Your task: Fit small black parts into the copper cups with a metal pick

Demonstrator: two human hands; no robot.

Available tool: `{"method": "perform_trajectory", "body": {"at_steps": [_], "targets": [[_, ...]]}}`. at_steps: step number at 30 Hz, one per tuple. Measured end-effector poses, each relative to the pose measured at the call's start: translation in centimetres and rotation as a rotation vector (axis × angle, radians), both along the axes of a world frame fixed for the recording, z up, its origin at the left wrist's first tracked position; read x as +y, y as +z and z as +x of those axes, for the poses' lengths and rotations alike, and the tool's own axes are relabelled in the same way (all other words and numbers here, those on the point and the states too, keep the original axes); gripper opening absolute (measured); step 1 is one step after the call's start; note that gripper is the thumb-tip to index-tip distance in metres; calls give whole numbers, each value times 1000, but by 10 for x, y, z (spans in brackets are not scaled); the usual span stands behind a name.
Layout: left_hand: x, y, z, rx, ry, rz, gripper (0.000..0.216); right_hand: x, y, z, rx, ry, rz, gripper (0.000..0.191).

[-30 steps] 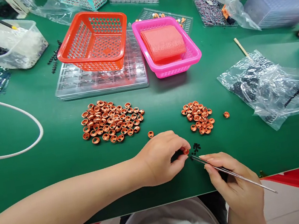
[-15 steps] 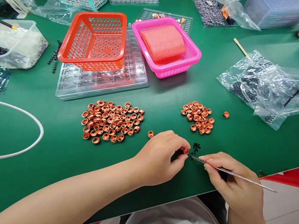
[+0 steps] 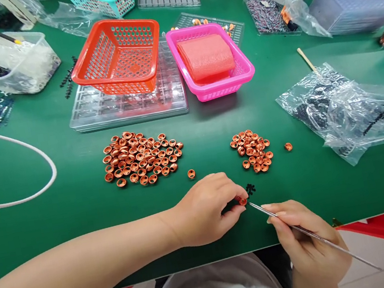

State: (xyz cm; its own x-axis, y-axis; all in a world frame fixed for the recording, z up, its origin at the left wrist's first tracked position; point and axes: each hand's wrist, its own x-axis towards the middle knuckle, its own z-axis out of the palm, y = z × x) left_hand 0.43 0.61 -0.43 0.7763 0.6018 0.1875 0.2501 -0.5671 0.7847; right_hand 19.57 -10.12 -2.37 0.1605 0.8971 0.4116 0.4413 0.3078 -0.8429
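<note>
**Left hand (image 3: 206, 210) pinching a copper cup (image 3: 243, 201), right hand (image 3: 312, 249) gripping tweezers (image 3: 318, 238)**

Beyond your work, an orange basket (image 3: 119, 87) sits on stacked clear trays (image 3: 97, 108). Right beside it, a pink basket (image 3: 230, 87) holds a folded sheet of red foam (image 3: 206, 55). At far left, a clear tub (image 3: 33, 74) carries white material and black strips; at the back, a teal basket (image 3: 122, 4) has copper pieces in it. On your right, a plastic bag (image 3: 347, 101) contains dark pieces.

Your left thumb and fingertips are nearly together, closed on the copper cup just short of some black bits (image 3: 250, 189). Your right fingers are wrapped around the tweezers, whose tip is right at the cup; whether it touches, you cannot tell.

You have bare green table (image 3: 76, 202) left of your larger copper pile (image 3: 143, 158), and a gap between that and the smaller pile (image 3: 252, 149). The front edge (image 3: 197, 265) runs close below your left wrist, and the back end of the tweezers reaches out past it.
</note>
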Motion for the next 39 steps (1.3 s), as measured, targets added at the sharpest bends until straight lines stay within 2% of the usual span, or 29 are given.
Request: {"method": "perform_trajectory", "body": {"at_steps": [10, 27, 39], "targets": [[0, 1, 2, -6, -4, -5, 11, 2, 0, 0, -52, 89, -27, 35], [0, 0, 0, -7, -31, -14, 13, 3, 1, -3, -98, 69, -23, 29], [1, -1, -2, 17, -50, -13, 10, 3, 0, -2, -144, 93, 10, 34]]}}
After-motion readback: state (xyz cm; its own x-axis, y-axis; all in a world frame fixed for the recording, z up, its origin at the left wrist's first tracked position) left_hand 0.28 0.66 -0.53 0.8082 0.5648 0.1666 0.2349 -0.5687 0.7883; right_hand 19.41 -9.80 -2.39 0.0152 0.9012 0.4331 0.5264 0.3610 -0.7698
